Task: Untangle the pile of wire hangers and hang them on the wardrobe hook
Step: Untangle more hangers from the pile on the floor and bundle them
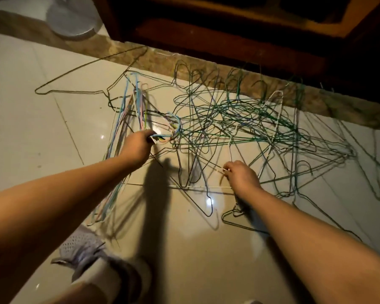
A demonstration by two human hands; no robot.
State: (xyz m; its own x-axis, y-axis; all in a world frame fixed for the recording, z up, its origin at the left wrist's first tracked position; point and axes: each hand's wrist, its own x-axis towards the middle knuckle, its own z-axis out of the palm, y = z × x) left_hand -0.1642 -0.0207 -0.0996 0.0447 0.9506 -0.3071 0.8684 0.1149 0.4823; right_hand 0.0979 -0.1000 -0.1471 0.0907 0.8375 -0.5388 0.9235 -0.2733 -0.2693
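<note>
A tangled pile of wire hangers [246,128], mostly green and dark, spreads over the glossy tiled floor [42,132] in front of me. My left hand [136,148] is closed around the hooks of a bundle of pastel hangers [138,106], blue, pink and white, whose bodies hang down along my forearm. My right hand [241,175] pinches a white wire hanger [230,145] at the near edge of the pile. A single dark hanger [90,69] lies apart at the left. The wardrobe hook is out of sight.
A dark wooden wardrobe base [228,34] stands behind the pile on a marbled stone strip [119,49]. A round grey fan base [72,20] sits at the top left. My foot in a light mesh shoe [83,244] is at the bottom left.
</note>
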